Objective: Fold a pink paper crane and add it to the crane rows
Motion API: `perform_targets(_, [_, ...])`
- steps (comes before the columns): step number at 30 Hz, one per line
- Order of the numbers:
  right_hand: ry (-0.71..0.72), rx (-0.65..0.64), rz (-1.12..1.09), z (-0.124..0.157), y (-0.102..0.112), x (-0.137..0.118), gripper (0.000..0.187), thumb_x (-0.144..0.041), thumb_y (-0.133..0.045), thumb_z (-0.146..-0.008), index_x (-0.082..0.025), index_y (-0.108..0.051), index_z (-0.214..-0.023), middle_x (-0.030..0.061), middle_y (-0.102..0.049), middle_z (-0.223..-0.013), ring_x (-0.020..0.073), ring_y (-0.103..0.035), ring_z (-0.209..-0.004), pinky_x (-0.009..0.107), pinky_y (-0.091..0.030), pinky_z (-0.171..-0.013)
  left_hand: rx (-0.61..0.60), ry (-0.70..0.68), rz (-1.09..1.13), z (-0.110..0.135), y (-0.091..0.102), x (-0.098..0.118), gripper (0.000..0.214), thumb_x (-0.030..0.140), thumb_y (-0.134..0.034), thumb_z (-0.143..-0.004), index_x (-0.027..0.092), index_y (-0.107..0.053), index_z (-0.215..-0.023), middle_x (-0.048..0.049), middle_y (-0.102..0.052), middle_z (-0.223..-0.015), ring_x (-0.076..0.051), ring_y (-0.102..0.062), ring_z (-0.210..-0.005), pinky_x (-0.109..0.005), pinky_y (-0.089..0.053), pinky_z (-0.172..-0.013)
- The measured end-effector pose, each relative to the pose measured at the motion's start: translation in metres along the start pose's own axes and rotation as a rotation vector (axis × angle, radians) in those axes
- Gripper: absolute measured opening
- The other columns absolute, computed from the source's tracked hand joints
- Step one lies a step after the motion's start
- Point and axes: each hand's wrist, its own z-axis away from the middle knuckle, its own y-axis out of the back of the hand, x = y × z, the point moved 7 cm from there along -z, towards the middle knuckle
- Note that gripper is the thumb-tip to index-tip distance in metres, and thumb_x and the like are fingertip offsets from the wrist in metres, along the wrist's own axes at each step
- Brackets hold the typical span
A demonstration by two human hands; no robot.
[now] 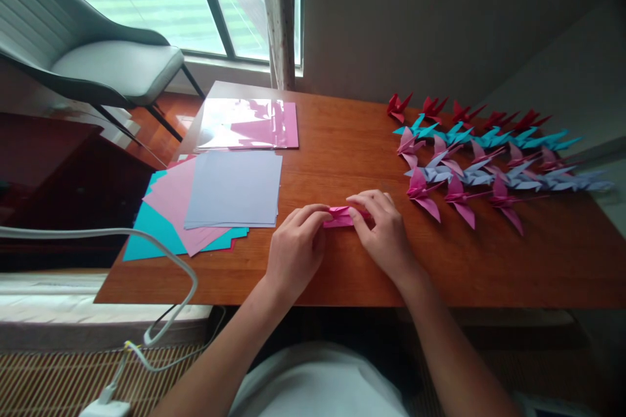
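Note:
A small folded piece of pink paper (341,216) lies on the wooden table (489,260) near its front edge. My left hand (295,249) pinches its left end with curled fingers. My right hand (382,229) presses down on its right end, fingers bent over it. Most of the paper is hidden under my fingers.
Rows of finished paper cranes (484,156) in red, teal, pink and lilac fill the table's right side. A stack of flat coloured sheets (215,199) and a glossy pack of pink paper (247,124) lie at the left. A grey chair (98,58) stands by the window; a white cable (161,254) crosses the lower left.

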Motion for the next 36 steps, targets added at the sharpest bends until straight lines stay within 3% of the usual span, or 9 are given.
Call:
perform_targets(4, [0.076,-0.12,0.083,-0.003,-0.01,-0.003,0.029,-0.023,-0.068,-0.089,-0.023,-0.067,-0.118,0.0101,-0.066,-0.116,0.0304,-0.057,-0.11,0.05,-0.049,-0.097,0.061,-0.013,0.075,0.0,0.008,0.003,0.024,0.007,-0.051,-0.094,0.022,-0.069,-0.101,-0.0049,-0.075,-0.11,-0.02,-0.069,-0.1,-0.034,-0.054,-0.089])
perform_targets(6, [0.079,-0.155,0.073,-0.004,-0.014,-0.002,0.029,-0.02,-0.067,-0.09,-0.024,-0.066,-0.119,0.0091,-0.068,-0.113,0.0298,-0.058,-0.108,0.049,-0.049,-0.096,0.09,-0.009,0.116,-0.001,0.012,0.003,0.024,0.008,-0.052,-0.094,0.022,-0.069,-0.101,-0.0053,-0.075,-0.109,-0.02,-0.069,-0.1,-0.035,-0.053,-0.091])
perform_targets(13, [-0.04,-0.11,-0.145,-0.006,-0.011,0.007,0.023,-0.011,-0.067,-0.087,-0.023,-0.07,-0.106,0.006,-0.069,-0.099,0.0242,-0.064,-0.095,0.041,-0.053,-0.088,0.103,0.043,0.197,-0.007,0.015,0.0,0.025,0.008,-0.052,-0.093,0.021,-0.068,-0.107,-0.0067,-0.074,-0.111,-0.02,-0.069,-0.1,-0.031,-0.054,-0.085])
perform_targets(19, [-0.298,0.069,-0.525,-0.003,-0.004,0.025,0.014,-0.019,-0.071,-0.083,-0.024,-0.072,-0.097,0.0031,-0.071,-0.096,0.0207,-0.067,-0.09,0.035,-0.054,-0.082,0.122,0.307,0.404,-0.009,0.013,-0.018,0.021,0.018,-0.058,-0.093,0.021,-0.067,-0.112,-0.0055,-0.071,-0.103,-0.017,-0.067,-0.089,-0.027,-0.053,-0.074])
perform_targets(23, [-0.468,0.179,-0.937,-0.007,-0.014,0.028,0.018,-0.027,-0.079,-0.078,-0.026,-0.072,-0.095,0.0001,-0.072,-0.092,0.0171,-0.067,-0.086,0.03,-0.055,-0.078,0.011,0.419,0.681,-0.018,-0.004,-0.015,0.019,0.027,-0.065,-0.091,0.019,-0.067,-0.108,-0.0072,-0.071,-0.109,-0.018,-0.067,-0.096,-0.027,-0.054,-0.081])
perform_targets(26, [-0.506,0.174,-1.098,-0.014,-0.024,0.022,0.02,-0.03,-0.081,-0.076,-0.025,-0.072,-0.094,-0.0001,-0.073,-0.091,0.0159,-0.067,-0.085,0.027,-0.055,-0.076,-0.081,0.414,0.823,-0.03,-0.014,-0.008,0.018,0.033,-0.067,-0.091,0.018,-0.069,-0.102,-0.0074,-0.074,-0.102,-0.02,-0.069,-0.094,-0.03,-0.054,-0.084])
perform_targets(30, [-0.502,0.135,-1.106,-0.015,-0.029,0.019,0.022,-0.031,-0.082,-0.076,-0.024,-0.072,-0.093,0.0004,-0.074,-0.09,0.016,-0.068,-0.084,0.028,-0.057,-0.076,-0.105,0.361,0.76,-0.044,-0.013,-0.008,0.017,0.033,-0.065,-0.091,0.017,-0.071,-0.091,-0.0065,-0.074,-0.088,-0.019,-0.068,-0.079,-0.028,-0.054,-0.074])
perform_targets(36, [-0.439,0.029,-0.906,-0.008,-0.02,0.021,0.023,-0.038,-0.077,-0.081,-0.023,-0.071,-0.098,0.0029,-0.075,-0.094,0.0198,-0.07,-0.086,0.032,-0.059,-0.076,-0.184,0.273,0.598,-0.052,-0.007,-0.008,0.014,0.023,-0.062,-0.088,0.016,-0.072,-0.082,-0.0032,-0.072,-0.074,-0.015,-0.062,-0.067,-0.024,-0.048,-0.063])
